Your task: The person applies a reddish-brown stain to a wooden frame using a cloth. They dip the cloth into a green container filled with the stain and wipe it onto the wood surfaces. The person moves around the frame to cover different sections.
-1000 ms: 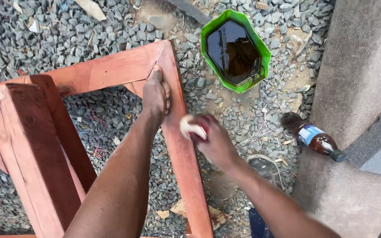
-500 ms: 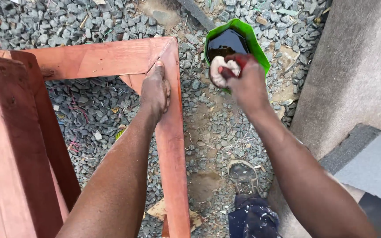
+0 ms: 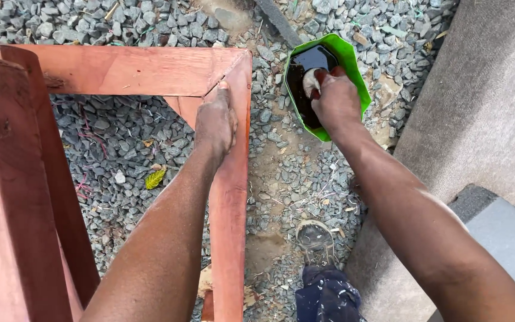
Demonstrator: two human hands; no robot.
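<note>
right grip: right hand [image 3: 336,98] closed around a pale rag [image 3: 310,81], fingers bunched tight, rag pressed down into the dark liquid.
left grip: left hand [image 3: 214,122] flat, palm down on the wood frame [image 3: 229,197]; fingers together, clamping nothing, just bracing.
rag position: far right of scene, inside the green tub [image 3: 353,65], only a small part showing past the knuckles.
tub: sits on gravel [image 3: 120,137], just right of the frame's far corner, apart from it; long axis runs near-to-far, slightly tilted left at the far end.
frame rail: long axis near-to-far under the left hand; cross rail runs left from the far corner.
key relation: frame lies left and slightly near of the rag; right hand is the one at the tub, left hand already on the wood.
other: shoe [image 3: 315,241] on gravel near bottom; concrete wall [image 3: 478,119] at right.
</note>
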